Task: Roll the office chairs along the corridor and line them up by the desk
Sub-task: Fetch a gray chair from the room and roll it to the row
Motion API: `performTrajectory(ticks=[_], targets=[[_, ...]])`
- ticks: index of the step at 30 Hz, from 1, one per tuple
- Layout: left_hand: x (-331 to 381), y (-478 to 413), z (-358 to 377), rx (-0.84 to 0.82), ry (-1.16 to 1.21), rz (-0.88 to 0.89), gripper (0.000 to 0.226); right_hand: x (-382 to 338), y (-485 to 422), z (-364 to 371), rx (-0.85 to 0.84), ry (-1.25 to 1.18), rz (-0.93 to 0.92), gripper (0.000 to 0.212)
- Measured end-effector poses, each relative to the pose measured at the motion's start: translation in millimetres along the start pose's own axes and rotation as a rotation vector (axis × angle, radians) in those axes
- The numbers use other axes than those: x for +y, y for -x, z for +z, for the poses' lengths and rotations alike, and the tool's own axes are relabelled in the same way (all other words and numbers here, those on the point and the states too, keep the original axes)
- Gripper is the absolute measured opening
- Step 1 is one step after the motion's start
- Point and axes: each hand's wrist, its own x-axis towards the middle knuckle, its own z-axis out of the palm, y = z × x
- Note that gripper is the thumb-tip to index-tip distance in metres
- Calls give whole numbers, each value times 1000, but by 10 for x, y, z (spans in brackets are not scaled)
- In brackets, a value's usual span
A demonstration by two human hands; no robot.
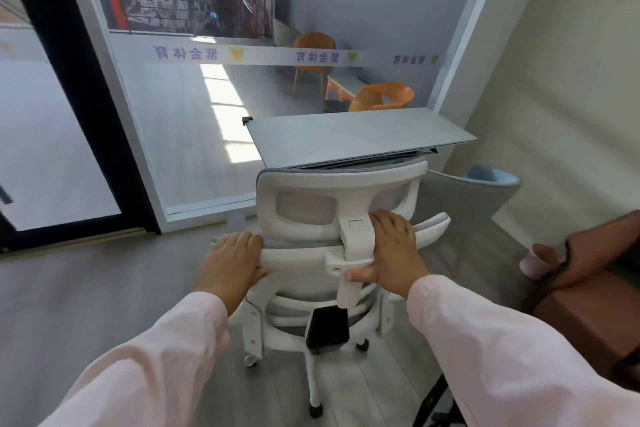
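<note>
Pale pink sleeves are noted nearest. The left hand is clamped on the left end of the top bar of the white-framed, grey-mesh office chair, fingers over, thumb beneath. The right hand is clamped likewise, just right of the headrest bracket. The chair is stood on the grey wood-grain floor, with its headrest at the near edge of the grey rectangular desk top. Beyond, an orange shell chair is seen through a glass partition.
</note>
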Motion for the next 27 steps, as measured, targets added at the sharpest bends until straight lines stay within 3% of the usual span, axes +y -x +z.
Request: performTrajectory(ticks=[14, 27], targets=[[-976, 2337, -808, 3, -132, -146, 44, -2001, 1078, 3, -100, -2, -180, 106], [-1987, 4601, -1586, 73, -61, -516, 46, -4244, 1839, 129, -185, -129, -469, 107]])
